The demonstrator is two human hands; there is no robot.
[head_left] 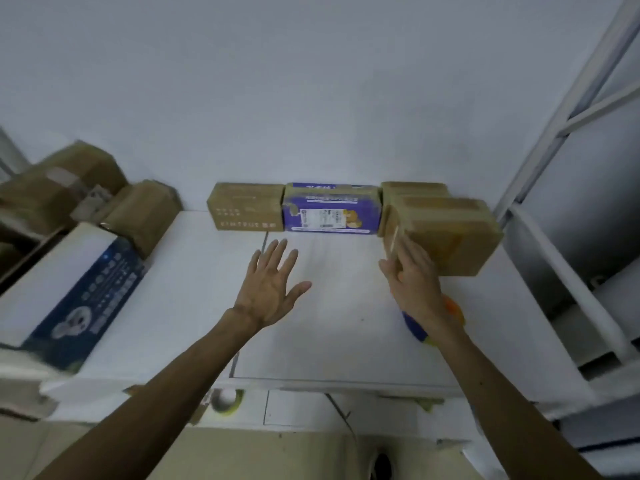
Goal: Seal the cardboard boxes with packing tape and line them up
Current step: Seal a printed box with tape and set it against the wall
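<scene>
Cardboard box (446, 233) sits at the right end of the row by the wall, in front of a smaller brown box (414, 189) — right hand (412, 282) lies flat on its left face, fingers straight, gripping nothing. Purple box (330, 211) & printed brown box (246, 207) fill the row's left. Left hand (273, 285) hovers over the white table (194, 306), fingers spread, empty — orange-blue tape dispenser (455, 311) under the right wrist
</scene>
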